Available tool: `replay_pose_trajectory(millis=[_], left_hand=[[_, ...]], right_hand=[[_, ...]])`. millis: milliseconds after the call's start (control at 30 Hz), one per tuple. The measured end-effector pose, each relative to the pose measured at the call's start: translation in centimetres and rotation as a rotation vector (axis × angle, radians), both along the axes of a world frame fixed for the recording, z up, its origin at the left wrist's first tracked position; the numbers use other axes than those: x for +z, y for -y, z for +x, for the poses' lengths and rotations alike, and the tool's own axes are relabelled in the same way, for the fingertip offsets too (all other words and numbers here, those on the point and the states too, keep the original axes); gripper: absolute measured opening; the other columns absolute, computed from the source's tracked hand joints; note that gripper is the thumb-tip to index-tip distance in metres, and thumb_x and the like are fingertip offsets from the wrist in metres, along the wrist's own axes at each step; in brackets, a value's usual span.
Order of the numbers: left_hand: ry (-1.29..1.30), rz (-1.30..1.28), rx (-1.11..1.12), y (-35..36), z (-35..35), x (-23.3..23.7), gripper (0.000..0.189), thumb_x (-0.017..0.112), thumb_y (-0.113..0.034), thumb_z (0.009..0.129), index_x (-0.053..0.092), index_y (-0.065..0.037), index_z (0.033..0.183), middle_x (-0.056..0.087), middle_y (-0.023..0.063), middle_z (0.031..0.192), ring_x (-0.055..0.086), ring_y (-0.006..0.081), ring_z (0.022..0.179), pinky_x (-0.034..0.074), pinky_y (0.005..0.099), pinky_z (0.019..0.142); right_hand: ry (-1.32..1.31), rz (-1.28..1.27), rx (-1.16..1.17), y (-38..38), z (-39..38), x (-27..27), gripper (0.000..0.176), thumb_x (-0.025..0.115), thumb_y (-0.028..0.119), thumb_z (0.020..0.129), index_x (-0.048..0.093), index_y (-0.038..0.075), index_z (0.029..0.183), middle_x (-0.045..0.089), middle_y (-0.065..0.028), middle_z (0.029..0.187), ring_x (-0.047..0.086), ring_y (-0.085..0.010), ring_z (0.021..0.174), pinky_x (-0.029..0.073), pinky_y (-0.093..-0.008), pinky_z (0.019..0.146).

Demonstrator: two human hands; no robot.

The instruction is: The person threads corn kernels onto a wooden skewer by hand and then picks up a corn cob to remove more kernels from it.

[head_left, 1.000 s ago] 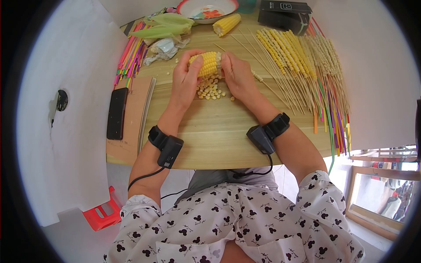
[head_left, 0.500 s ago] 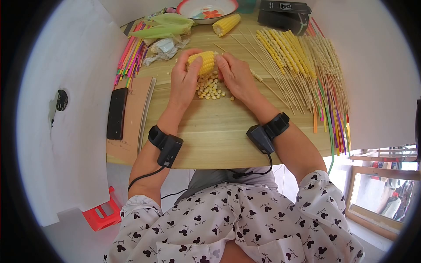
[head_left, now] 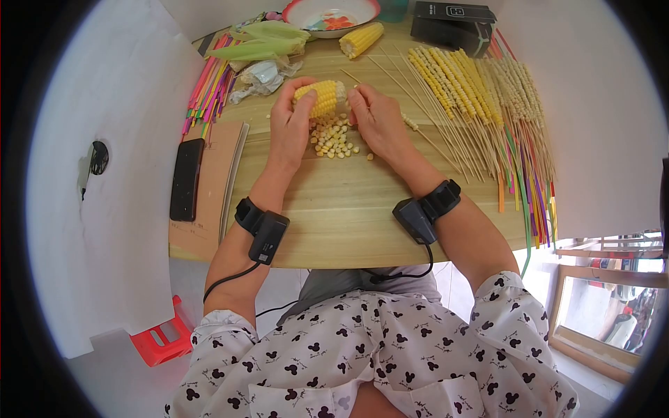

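Both hands' fingers are narrowed: the corn (head_left: 323,102) is clasped by the left hand (head_left: 288,129); near its pale end, whether anything is pinched by the right hand (head_left: 378,124) cannot be told. Kernels are best loosened low, over the pile (head_left: 334,144).

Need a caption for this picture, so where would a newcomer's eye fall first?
Probably on the bright yellow corn cob in the left hand, above loose kernels on the table. Next, likely the fan of yellow and pale beaded-looking sticks at the table's right. The red-rimmed plate stands out at the far edge.
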State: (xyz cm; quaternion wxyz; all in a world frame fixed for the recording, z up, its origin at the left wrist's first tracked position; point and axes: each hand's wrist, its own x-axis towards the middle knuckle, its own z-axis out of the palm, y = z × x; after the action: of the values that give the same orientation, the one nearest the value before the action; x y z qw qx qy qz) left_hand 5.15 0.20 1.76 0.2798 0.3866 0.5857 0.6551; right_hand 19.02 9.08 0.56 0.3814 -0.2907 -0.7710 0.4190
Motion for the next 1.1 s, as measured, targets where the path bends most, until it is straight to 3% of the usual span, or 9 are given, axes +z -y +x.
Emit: replay_pose_trajectory(millis=[233,333,400,533,767,933,1000,1100], left_hand=[[0.01,0.018,0.002,0.1,0.2,0.2,0.026,0.054,-0.018,0.093,0.058,-0.004,0.115,0.06,0.0009,0.093,0.051,0.0048,0.074,0.042,0.0202,0.06],[-0.03,0.037,-0.021,0.3,0.2,0.2,0.027,0.055,-0.016,0.092,0.057,-0.003,0.116,0.06,0.0028,0.096,0.054,0.0074,0.08,0.045,0.0224,0.067],[-0.156,0.047,-0.05,0.5,0.5,0.5,0.032,0.054,-0.02,0.093,0.056,-0.009,0.123,0.06,0.001,0.105,0.053,0.0063,0.088,0.044,0.0212,0.07],[-0.2,0.076,-0.087,0.6,0.5,0.6,0.033,0.055,-0.021,0.092,0.056,-0.009,0.123,0.059,0.0013,0.106,0.053,0.0066,0.09,0.043,0.0212,0.073],[-0.15,0.071,-0.139,0.8,0.8,1.1,0.03,0.05,-0.026,0.097,0.056,-0.01,0.122,0.059,-0.0003,0.104,0.052,0.0065,0.09,0.044,0.0221,0.073],[-0.079,0.042,-0.154,0.6,0.7,0.7,0.028,0.046,-0.03,0.102,0.056,-0.01,0.12,0.059,-0.0007,0.103,0.053,0.0057,0.089,0.045,0.0221,0.071],[-0.031,0.083,-0.149,0.4,0.9,0.7,0.027,0.048,-0.03,0.102,0.056,-0.01,0.117,0.06,-0.0008,0.096,0.051,0.0039,0.079,0.044,0.0197,0.063],[0.011,0.082,-0.166,0.5,1.0,0.7,0.027,0.048,-0.03,0.102,0.056,-0.01,0.118,0.06,-0.0005,0.097,0.051,0.0043,0.079,0.044,0.0198,0.063]], right_hand=[[-0.044,-0.049,-0.014,0.3,0.0,0.4,0.033,0.056,0.03,0.098,0.058,-0.002,0.089,0.061,-0.0176,0.067,0.06,-0.0302,0.06,0.045,-0.0391,0.058],[-0.027,-0.07,-0.004,0.2,0.1,0.7,0.041,0.056,0.037,0.098,0.057,-0.003,0.087,0.06,-0.0175,0.067,0.058,-0.0289,0.059,0.045,-0.0385,0.058],[-0.02,-0.088,0.009,0.1,0.1,0.7,0.045,0.055,0.04,0.097,0.057,-0.003,0.085,0.059,-0.0165,0.065,0.057,-0.027,0.059,0.044,-0.0378,0.057],[-0.031,-0.101,0.031,-0.1,0.1,0.4,0.051,0.054,0.046,0.097,0.055,-0.002,0.079,0.055,-0.0123,0.061,0.056,-0.0207,0.059,0.043,-0.0352,0.056],[-0.089,-0.139,0.063,0.1,0.2,0.7,0.048,0.052,0.044,0.099,0.054,0.0,0.079,0.056,-0.008,0.061,0.056,-0.0167,0.058,0.043,-0.032,0.055],[-0.094,-0.124,0.078,0.5,0.1,0.8,0.037,0.048,0.034,0.102,0.053,0.0,0.088,0.058,-0.0095,0.063,0.059,-0.0179,0.058,0.046,-0.0325,0.056],[-0.096,-0.124,0.07,0.5,0.1,0.7,0.035,0.047,0.032,0.103,0.052,0.0,0.089,0.059,-0.0101,0.064,0.06,-0.0186,0.058,0.047,-0.0327,0.057],[-0.084,-0.123,0.059,0.5,0.2,0.8,0.032,0.045,0.029,0.103,0.052,0.0,0.091,0.06,-0.0111,0.065,0.061,-0.02,0.059,0.048,-0.0331,0.057]])
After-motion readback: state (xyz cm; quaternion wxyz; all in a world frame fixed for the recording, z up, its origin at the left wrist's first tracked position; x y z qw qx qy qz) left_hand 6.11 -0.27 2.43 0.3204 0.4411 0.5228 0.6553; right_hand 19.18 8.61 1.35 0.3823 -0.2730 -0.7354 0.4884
